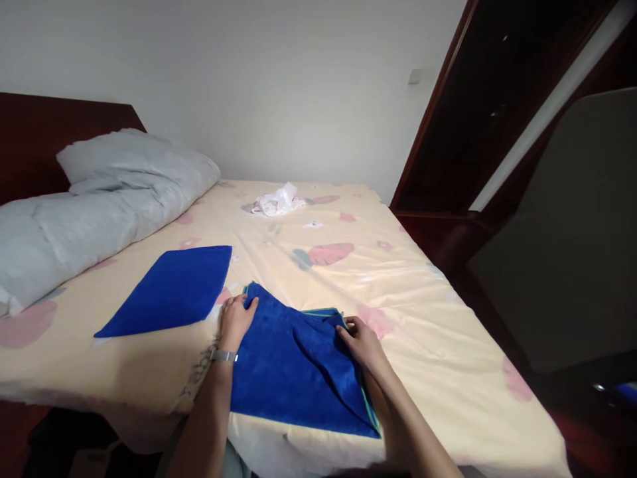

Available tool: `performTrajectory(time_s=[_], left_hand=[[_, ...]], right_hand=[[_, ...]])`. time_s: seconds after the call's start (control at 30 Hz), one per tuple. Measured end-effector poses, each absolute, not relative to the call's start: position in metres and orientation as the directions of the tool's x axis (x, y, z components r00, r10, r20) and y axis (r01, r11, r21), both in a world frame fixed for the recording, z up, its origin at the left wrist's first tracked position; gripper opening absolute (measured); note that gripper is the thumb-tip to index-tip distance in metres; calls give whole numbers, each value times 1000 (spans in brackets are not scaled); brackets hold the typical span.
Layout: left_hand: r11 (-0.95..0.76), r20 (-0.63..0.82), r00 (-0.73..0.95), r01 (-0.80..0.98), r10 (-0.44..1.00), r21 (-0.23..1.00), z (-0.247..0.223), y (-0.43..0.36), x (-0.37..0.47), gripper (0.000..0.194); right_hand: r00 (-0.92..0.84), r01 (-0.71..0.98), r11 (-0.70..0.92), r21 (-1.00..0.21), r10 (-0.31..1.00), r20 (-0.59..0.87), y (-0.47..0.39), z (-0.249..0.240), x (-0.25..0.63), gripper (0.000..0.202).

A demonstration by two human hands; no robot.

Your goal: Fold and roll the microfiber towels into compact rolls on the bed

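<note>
1. Here on the bed (pixel 438 358), the blue cloth with green edging (pixel 279 372) lies right in front of the person, and both hands are on it!
2. The left hand (pixel 235 323) is at its far left corner, thumb apart from the fingers; whether it pinches any fabric, I cannot tell.
3. Over on the right, the right hand (pixel 362 342) has the far right corner between thumb and fingers, where layers peek out unevenly.
4. And look at that diagonal ridge running down from the right hand (a crease like that rarely flattens by itself). Good handling, I'd judge, means a light left hand as anchor, a gentle outward pull on the right, edges matched, then a flat-palmed sweep.
5. Off to the left, the second blue cloth (pixel 166 292) lies flat and smooth, just beside the left hand; a tug too wide could ruck the bedding beneath both.
</note>
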State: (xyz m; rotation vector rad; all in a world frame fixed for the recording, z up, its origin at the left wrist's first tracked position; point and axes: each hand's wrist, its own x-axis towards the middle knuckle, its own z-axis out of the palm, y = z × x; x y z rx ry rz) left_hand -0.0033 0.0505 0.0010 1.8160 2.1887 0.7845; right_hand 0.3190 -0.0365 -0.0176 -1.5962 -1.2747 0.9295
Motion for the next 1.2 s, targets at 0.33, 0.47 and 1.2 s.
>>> performTrajectory(time_s=[0.33,0.47,1.2], left_hand=[[51,65,-170,602,983,797,3,53,4,41],[-43,77,-65,417,995,908,18,40,9,34],[-193,190,34,228,981,955,83,-10,-8,37]], right_hand=[[111,115,71,-991,990,84,-51,18,328,17],[140,66,-9,-998,990,1,-45,2,333,18],[345,262,218,-940,889,302,-41,10,345,33]])
